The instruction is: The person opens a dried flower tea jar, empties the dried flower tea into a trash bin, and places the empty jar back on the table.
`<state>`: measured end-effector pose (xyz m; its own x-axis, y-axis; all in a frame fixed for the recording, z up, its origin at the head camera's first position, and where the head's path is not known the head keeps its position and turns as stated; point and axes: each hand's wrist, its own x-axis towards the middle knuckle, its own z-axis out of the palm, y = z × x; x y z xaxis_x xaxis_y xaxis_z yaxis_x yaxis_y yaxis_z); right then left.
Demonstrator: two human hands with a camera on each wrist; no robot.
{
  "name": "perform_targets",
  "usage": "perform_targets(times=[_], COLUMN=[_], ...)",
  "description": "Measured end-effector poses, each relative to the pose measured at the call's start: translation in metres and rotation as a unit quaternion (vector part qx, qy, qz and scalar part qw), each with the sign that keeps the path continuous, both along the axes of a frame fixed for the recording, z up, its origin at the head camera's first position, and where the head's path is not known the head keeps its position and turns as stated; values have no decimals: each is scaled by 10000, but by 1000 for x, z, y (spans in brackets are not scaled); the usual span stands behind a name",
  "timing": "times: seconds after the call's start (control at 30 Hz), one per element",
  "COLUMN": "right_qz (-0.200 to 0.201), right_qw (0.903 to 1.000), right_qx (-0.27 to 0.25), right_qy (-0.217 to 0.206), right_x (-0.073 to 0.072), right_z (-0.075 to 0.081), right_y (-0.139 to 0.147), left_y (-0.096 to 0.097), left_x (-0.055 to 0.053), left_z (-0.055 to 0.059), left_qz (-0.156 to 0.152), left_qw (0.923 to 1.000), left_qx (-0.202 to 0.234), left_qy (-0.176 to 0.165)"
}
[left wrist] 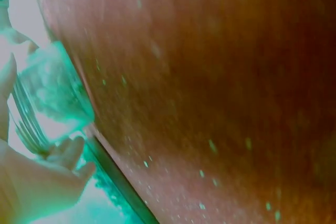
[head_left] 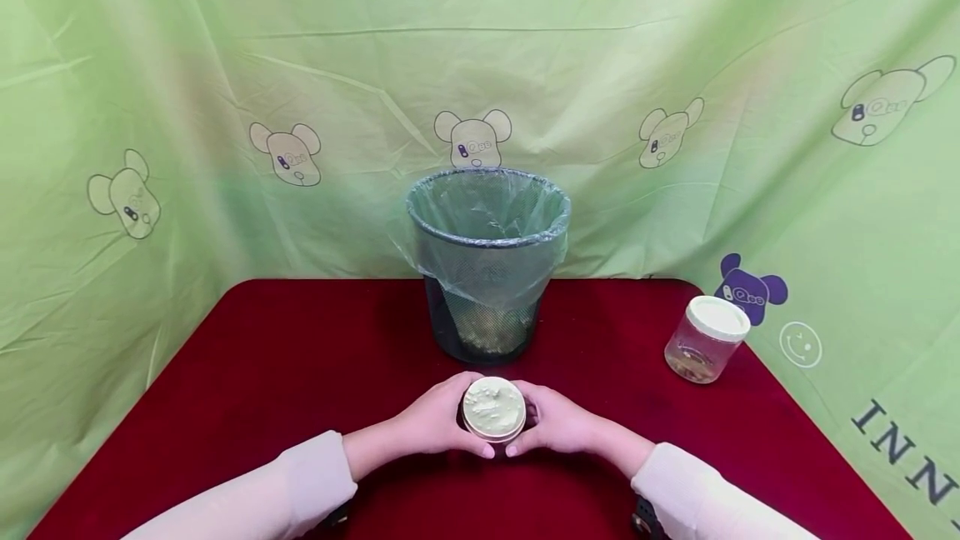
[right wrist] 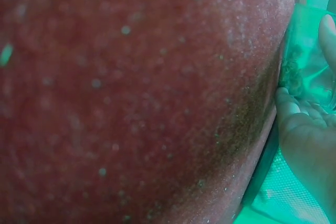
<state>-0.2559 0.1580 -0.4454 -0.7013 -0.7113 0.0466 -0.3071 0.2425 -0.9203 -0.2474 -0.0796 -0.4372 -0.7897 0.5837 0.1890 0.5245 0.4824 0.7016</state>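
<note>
A clear jar [head_left: 493,408] with a pale, lumpy-looking top stands between both hands at the near middle of the table. From the left side, my left hand [head_left: 438,417] grips it, thumb towards me and fingers round the far side. My right hand [head_left: 557,422] holds the opposite side in the same way, both thumb tips close together at the front. In the left wrist view the jar [left wrist: 58,90] shows a ridged band beside the left hand [left wrist: 39,182]. Brownish bits show inside the jar [right wrist: 302,56] next to the right hand [right wrist: 310,145] in the right wrist view.
A black mesh bin [head_left: 483,307] with a clear plastic liner stands behind the hands on the red-covered table [head_left: 300,357]. At the right edge is a second clear jar [head_left: 705,344] with a white lid and brownish bits inside. Green printed curtains [head_left: 337,65] surround the table.
</note>
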Motion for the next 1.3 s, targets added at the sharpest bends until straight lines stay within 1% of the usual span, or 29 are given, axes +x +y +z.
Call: perform_targets(times=[0.17, 0.37, 0.53, 0.7, 0.8, 0.87, 1.0, 1.13, 1.23, 1.3], right_qz=[30, 18, -5, 73, 66, 33, -30, -21, -23, -29], right_qw=[10000, 10000, 10000, 9999, 9999, 9999, 10000, 10000, 10000, 10000], right_qx=[1, -18, 6, -46, -26, -6, 9, -51, -53, -36], right_qy=[65, 64, 6, 95, 129, 105, 70, 61, 32, 24], right_x=[-1, -2, -2, -2, -3, -3, -2, 0, 0, 0], right_z=[0, -1, -2, -2, -3, -3, -1, -1, -1, -1], right_y=[1, 0, 0, 0, -1, -1, -1, 1, 1, 1], left_y=[4, 7, 7, 5, 1, -3, -11, -15, -17, -17], left_x=[5, 7, 8, 8, 5, 0, -12, -23, -29, -31], left_z=[1, 0, -4, -4, 0, 2, 3, 3, 2, 3], left_qz=[338, 574, 662, 603, 430, 255, -285, -790, -1038, -1182], left_qw=[9994, 9983, 9977, 9979, 9989, 9995, 9987, 9925, 9859, 9816], left_qx=[20, -69, -123, -198, -199, -165, 15, 293, 471, 549], left_qy=[31, 75, 112, 102, 44, -47, -421, -887, -1228, -1396])
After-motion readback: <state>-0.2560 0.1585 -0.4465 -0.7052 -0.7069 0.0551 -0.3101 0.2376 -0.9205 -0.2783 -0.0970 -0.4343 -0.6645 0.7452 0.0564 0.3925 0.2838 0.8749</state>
